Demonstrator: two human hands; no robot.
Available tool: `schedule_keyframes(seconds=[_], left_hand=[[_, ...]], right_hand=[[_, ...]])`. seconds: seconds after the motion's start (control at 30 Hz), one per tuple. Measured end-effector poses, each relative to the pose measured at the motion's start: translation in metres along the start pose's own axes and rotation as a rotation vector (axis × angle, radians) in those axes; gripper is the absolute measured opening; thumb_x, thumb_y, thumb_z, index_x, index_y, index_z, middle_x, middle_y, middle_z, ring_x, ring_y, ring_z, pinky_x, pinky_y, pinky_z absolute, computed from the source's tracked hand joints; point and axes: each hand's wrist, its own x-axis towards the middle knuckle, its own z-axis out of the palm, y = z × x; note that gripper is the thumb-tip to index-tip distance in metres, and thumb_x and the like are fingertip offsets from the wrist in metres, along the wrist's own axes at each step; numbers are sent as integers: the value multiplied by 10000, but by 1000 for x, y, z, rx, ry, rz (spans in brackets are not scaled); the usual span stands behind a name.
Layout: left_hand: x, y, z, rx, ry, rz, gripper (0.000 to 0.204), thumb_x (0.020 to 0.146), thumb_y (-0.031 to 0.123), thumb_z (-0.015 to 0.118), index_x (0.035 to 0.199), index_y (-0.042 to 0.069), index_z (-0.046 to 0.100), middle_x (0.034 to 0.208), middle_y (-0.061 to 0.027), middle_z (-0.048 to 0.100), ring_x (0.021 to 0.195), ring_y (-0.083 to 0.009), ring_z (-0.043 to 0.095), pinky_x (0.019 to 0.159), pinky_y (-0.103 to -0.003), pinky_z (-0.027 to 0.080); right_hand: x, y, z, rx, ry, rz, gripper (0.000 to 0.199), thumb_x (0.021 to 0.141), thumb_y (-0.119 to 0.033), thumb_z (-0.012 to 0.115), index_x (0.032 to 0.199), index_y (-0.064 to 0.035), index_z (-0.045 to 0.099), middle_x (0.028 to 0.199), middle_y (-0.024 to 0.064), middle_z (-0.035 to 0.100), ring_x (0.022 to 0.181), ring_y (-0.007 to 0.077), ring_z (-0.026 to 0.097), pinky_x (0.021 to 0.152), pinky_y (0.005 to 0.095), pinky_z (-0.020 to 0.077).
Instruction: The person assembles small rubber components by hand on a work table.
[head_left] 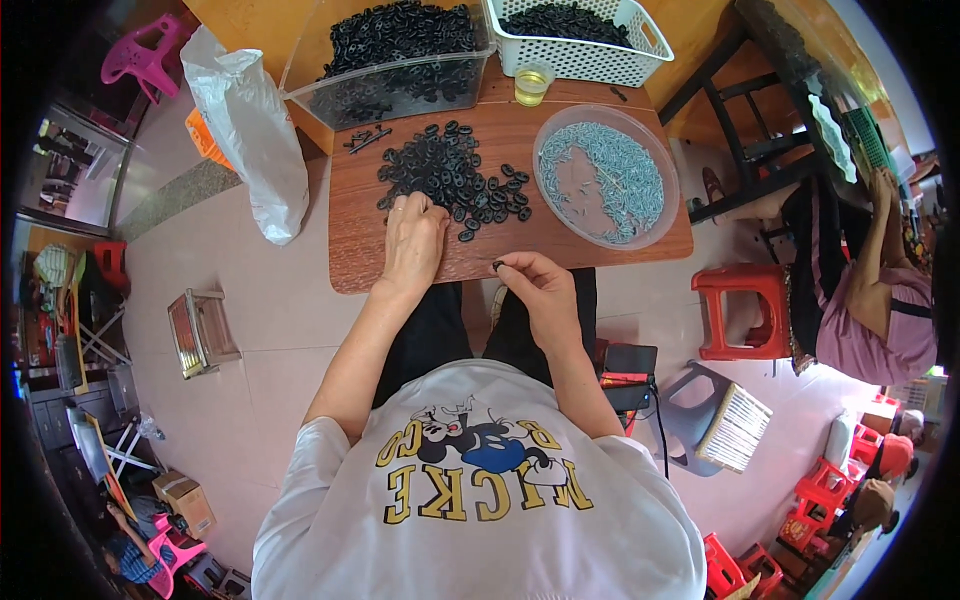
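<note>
At the near edge of the pile of small black oval plastic pieces (432, 165), my left hand (413, 238) has its fingers curled down and closed among them. Its fingertips are partly hidden, so what they grip is not visible. To the right, just off the table's front edge, my right hand (545, 290) pinches one small black piece (497, 266) between thumb and forefinger. Several loose oval pieces lie spread to the right of the pile. A round clear tray of silvery screws (612, 165) stands on the right side of the brown wooden table (480, 262).
Behind the pile stand a clear bin (400, 95) and a white perforated basket (590, 65), both holding black pieces. A cup of yellowish liquid (531, 85) stands before the basket. Left hangs a white plastic bag (255, 140). A person (880, 300) sits right, near a red stool (740, 310).
</note>
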Motion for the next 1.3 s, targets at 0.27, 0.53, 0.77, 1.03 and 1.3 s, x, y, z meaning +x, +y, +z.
schedule_keyframes(seconds=[0.27, 0.53, 0.77, 1.03, 1.3], left_hand=[[-7, 4, -21, -213, 51, -72, 87, 813, 8, 588, 897, -12, 596, 831, -98, 568, 786, -230, 530, 714, -323, 440], [-50, 15, -55, -1588, 19, -840, 116, 867, 40, 605, 962, -24, 621, 840, -43, 636, 732, -75, 565, 662, -195, 459], [-72, 9, -51, -1798, 117, -950, 96, 840, 12, 630, 935, 4, 632, 878, -83, 656, 737, -112, 612, 670, -211, 507], [-67, 6, -65, -1835, 201, -923, 129, 831, -12, 627, 960, 6, 626, 878, -92, 662, 733, -120, 616, 661, -212, 504], [-67, 12, -64, -1804, 177, -920, 173, 824, -19, 630, 994, 14, 617, 886, -98, 671, 732, -111, 622, 660, -208, 509]], right_hand=[[6, 1, 1, 417, -112, 156, 151, 858, -47, 614, 1000, 5, 616, 910, 38, 634, 786, 76, 553, 719, 208, 448], [8, -3, 23, 389, -223, 216, 166, 883, -83, 592, 1024, 4, 607, 899, 27, 612, 794, 81, 541, 723, 206, 443], [11, -4, 45, 297, -205, 231, 167, 881, -100, 601, 1020, -12, 623, 847, 18, 624, 734, 60, 542, 671, 178, 420], [14, -13, 63, 258, -148, 190, 183, 865, -44, 602, 1040, 2, 629, 901, 47, 642, 809, 88, 585, 712, 197, 452], [11, -13, 63, 54, -191, 30, 238, 794, 31, 649, 1030, -6, 646, 907, 6, 626, 768, 39, 526, 680, 170, 413]])
